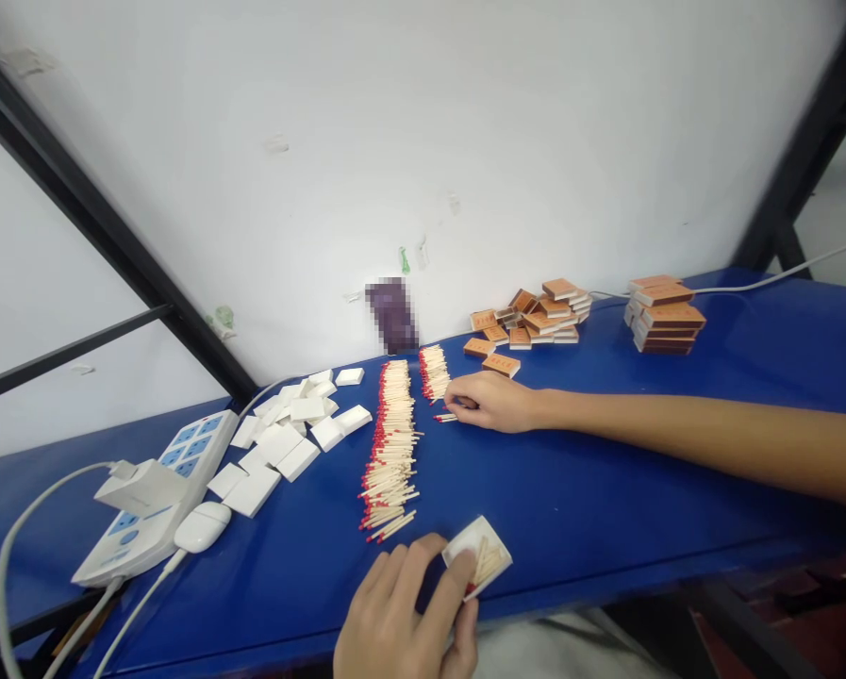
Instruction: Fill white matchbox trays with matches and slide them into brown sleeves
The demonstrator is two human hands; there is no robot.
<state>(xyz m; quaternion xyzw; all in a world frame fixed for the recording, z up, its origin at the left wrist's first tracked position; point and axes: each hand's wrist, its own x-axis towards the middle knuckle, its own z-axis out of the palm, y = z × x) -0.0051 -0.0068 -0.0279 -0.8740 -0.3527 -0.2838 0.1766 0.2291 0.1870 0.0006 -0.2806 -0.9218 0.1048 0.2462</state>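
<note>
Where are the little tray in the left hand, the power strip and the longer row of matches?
Little tray (474, 535), head view: bare inside, near its far corner.
Power strip (192, 453), head view: socket face, toward its far end.
Longer row of matches (395, 434), head view: pale sticks, midway along.

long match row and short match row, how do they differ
The long match row stretches toward the left hand; the short match row ends by the right hand. The long match row's near end is splayed; the short match row looks tidier. Both are pale with red tips facing left.
</note>
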